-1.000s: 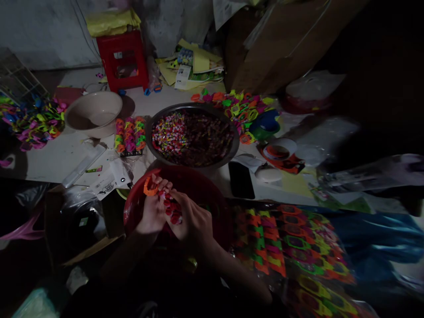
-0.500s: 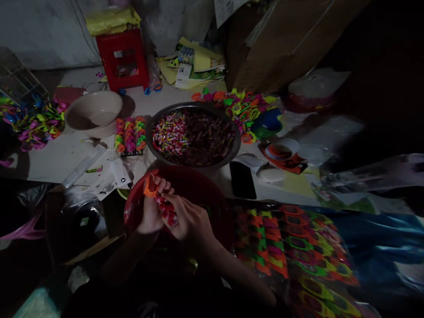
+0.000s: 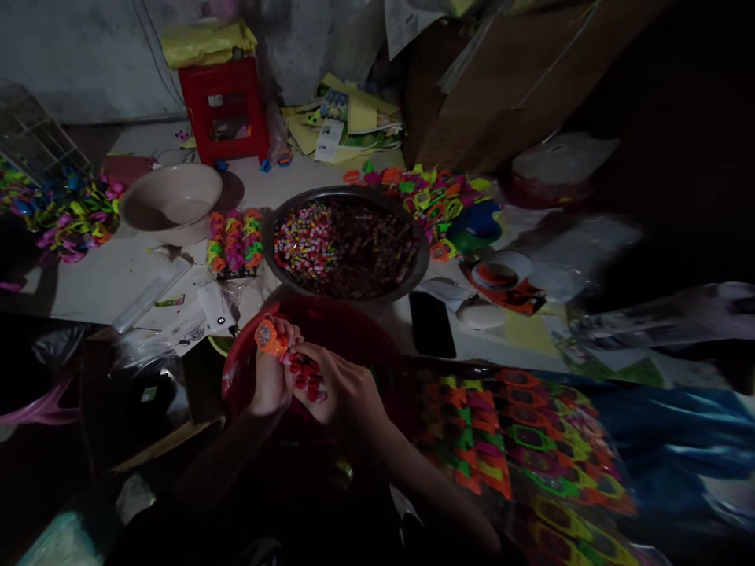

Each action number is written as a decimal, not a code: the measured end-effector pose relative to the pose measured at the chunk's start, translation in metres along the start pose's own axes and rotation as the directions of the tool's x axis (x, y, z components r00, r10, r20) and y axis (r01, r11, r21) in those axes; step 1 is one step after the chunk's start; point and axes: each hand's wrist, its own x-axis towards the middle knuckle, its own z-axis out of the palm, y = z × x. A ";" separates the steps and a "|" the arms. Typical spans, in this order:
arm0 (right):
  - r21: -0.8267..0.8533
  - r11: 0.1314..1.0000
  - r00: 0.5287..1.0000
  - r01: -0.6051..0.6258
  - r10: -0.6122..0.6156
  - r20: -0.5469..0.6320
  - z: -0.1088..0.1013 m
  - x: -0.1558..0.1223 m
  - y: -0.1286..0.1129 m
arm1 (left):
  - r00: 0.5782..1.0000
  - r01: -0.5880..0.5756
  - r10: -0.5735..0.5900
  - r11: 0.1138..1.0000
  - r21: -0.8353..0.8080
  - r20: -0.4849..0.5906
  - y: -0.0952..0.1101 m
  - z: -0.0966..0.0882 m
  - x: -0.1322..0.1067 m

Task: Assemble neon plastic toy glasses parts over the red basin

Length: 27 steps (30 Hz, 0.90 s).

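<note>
My left hand point(image 3: 273, 384) is closed round an orange toy watch point(image 3: 268, 338), whose round face looks pale and speckled. Close against it, my right hand point(image 3: 345, 387) is curled over a cluster of small red-and-white pieces point(image 3: 307, 376), too small to name surely. Its fingertips reach to the lower edge of the watch. Both hands are above a large red basin point(image 3: 354, 330). Beyond them stands a metal bowl point(image 3: 423, 263) with small pink, red and white pieces on its left side and darker brownish ones on its right.
Loose bright toy watches point(image 3: 442, 204) are heaped behind the metal bowl. A beige bowl point(image 3: 171, 196), a red stool point(image 3: 227, 110) and a black phone point(image 3: 432, 324) are on the table. Bagged watches point(image 3: 531, 436) lie at the right, beside a blue plastic sheet point(image 3: 666, 432).
The orange watch now shows a pale speckled face where a dark opening was. My right hand has shifted slightly right with the red-and-white pieces. The whole view has tilted a little.
</note>
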 end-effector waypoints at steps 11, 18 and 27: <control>0.276 0.930 0.960 -0.242 0.271 -0.071 0.006 0.002 0.011 | 0.988 -0.093 0.107 0.988 0.123 -0.107 -0.010 -0.027 0.001; 0.570 0.681 0.860 -0.461 0.501 0.097 -0.006 0.008 0.030 | 0.994 0.033 -0.063 0.954 0.298 0.092 0.001 -0.036 -0.001; 0.608 0.643 0.830 -0.467 0.555 0.050 0.010 0.003 0.028 | 1.000 0.024 -0.024 0.940 0.339 -0.002 0.008 -0.021 -0.003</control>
